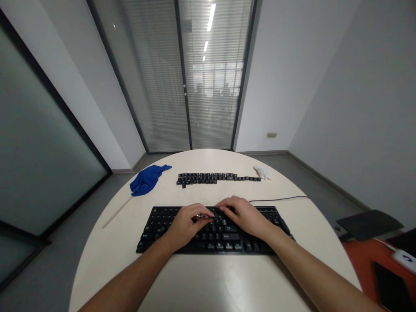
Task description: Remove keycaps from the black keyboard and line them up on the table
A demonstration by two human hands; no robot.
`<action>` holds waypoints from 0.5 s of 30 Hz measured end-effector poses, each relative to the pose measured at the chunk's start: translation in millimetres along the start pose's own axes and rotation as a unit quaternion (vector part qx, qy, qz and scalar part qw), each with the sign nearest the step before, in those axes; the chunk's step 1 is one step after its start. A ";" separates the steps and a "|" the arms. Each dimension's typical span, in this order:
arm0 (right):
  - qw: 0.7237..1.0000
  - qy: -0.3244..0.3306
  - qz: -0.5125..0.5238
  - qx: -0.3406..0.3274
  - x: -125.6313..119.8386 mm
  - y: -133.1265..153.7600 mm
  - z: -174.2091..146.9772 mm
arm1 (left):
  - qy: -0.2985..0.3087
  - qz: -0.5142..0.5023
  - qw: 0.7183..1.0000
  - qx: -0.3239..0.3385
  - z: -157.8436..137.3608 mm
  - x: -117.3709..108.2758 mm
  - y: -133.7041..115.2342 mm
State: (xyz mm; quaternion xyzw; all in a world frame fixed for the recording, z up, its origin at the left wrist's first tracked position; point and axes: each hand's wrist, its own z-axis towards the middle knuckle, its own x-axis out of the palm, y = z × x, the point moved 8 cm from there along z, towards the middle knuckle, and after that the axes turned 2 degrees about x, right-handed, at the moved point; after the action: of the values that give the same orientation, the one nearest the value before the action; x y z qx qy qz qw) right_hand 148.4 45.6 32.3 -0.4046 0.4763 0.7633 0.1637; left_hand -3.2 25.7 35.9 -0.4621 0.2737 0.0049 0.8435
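Note:
A black keyboard (230, 236) lies flat on the table, with keys fitted and some dark gaps near my hands. Over its middle, my left hand (186, 224) is closed, thumb and fingers pinched around a small shiny metal tool (203, 216) whose exact kind is unclear. My right hand (245, 216) rests on the upper middle of the keyboard, index finger and thumb stretched out and apart, beside the left fingertips. Nothing shows between the right fingers. Loose black keycaps (199, 178) stand in rows beyond the keyboard.
A blue cloth (147, 180) lies at the far left beside a thin pale stick (117, 212). Crumpled white tissue (261, 172) sits at the back right. The keyboard's cable (280, 199) crosses the round-edged table (191, 281). An orange chair seat (360, 260) stands at right.

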 end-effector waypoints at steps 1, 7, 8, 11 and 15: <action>1.000 0.005 -0.004 -0.001 -0.3 -0.4 0.1 | 0.000 0.001 1.000 -0.001 0.0 -0.1 -0.2; 1.000 0.024 -0.008 0.013 -0.9 -2.8 -0.2 | 0.000 0.005 1.000 -0.004 -0.1 0.3 -0.1; 1.000 0.023 -0.006 0.014 -1.4 -2.8 -0.1 | -0.001 0.003 1.000 -0.006 -0.2 0.3 0.4; 1.000 0.029 0.007 -0.008 -1.4 0.6 -0.2 | -0.004 0.001 1.000 -0.009 -0.7 0.2 1.2; 0.999 0.040 -0.001 -0.037 -1.1 3.3 -1.0 | -0.005 0.005 1.000 -0.011 -0.7 0.5 1.2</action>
State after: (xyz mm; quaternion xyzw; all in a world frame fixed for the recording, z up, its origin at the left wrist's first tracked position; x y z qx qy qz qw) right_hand 147.4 43.2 34.9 -0.4410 0.4540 0.7632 0.1301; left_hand -3.4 25.8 34.5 -0.4699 0.2722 0.0148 0.8396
